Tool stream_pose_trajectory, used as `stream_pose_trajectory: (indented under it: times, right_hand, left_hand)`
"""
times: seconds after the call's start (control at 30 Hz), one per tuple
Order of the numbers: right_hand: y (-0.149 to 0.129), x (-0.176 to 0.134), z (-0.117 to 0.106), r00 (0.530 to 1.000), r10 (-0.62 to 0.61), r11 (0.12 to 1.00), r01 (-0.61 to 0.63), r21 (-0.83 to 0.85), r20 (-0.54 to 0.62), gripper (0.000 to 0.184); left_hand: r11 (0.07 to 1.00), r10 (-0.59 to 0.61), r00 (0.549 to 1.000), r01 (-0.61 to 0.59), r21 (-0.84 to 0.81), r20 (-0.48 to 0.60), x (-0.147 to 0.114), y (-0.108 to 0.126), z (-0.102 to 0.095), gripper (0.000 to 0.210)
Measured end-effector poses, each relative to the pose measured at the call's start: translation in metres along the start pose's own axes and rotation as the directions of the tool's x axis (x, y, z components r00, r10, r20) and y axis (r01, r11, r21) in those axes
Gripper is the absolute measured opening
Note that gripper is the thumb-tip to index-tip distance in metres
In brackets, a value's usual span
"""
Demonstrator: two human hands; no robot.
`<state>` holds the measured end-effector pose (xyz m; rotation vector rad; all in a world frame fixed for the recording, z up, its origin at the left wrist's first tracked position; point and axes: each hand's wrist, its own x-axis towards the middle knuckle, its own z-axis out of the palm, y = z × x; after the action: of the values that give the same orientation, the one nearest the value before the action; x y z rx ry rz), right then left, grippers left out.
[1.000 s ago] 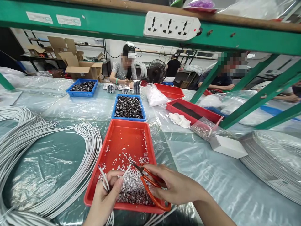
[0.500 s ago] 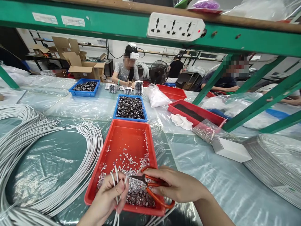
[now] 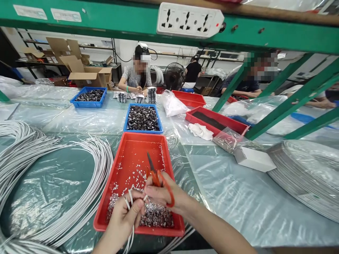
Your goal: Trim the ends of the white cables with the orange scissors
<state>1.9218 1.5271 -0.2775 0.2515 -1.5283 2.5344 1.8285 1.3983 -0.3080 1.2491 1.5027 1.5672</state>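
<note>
Pinching a few white wire ends (image 3: 130,198) in my left hand (image 3: 124,217), I hold them upright over the near end of the red tray (image 3: 124,155), my fingers clamped on them while the rest of the wires trail down past the tray's near rim. My right hand (image 3: 165,194) is closed around the orange-handled scissors (image 3: 156,174), and that is what has changed: half a second ago the blades lay level, their tips at the wire ends; now they point up and away toward the tray's far end, clear of the wires. My right fingertips have come in against the wire tips instead. I take it the snip is finished and I am sorting the ends. Silvery offcuts (image 3: 152,213) heap in the tray's near half, under both hands. Left of the tray, white cable coils (image 3: 66,176) sprawl on the plastic-covered tabletop (image 3: 238,201); beyond it sits a blue tray (image 3: 143,119) of dark parts.
</note>
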Motion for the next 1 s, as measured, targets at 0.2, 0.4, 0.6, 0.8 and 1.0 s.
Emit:
stream_pose_trajectory:
  times: [0.2,0.4,0.6,0.8,1.0]
  right_hand:
    - [-0.016,-0.009,-0.016,0.992,-0.115,0.982,0.120,0.145,-0.044,0.027]
    - [-0.020,-0.009,-0.021,0.950,-0.282,0.836,0.174,-0.521,-0.134,0.027]
    - [0.004,0.008,-0.016,0.994,0.072,0.997,-0.073,-0.018,-0.080,0.043]
    - [0.002,0.011,-0.020,0.987,-0.077,0.943,0.026,-0.332,-0.140,0.033]
    - [-0.011,0.014,-0.031,0.829,-0.490,0.551,0.056,-0.832,-0.269,0.019]
  left_hand:
    - [0.802,0.391,0.906,-0.251,0.542,-0.160,0.005,0.015,-0.012,0.005]
    - [0.962,0.094,0.943,-0.004,0.272,-0.319,0.008,0.013,-0.003,0.018]
    - [0.942,0.148,0.972,-0.082,0.325,-0.183,0.015,-0.001,-0.005,0.019]
    - [0.945,-0.248,0.968,0.248,-0.212,0.025,0.020,0.004,-0.004,0.037]
    - [0.694,-0.323,0.893,0.449,-0.563,0.314,0.012,0.006,-0.005,0.042]
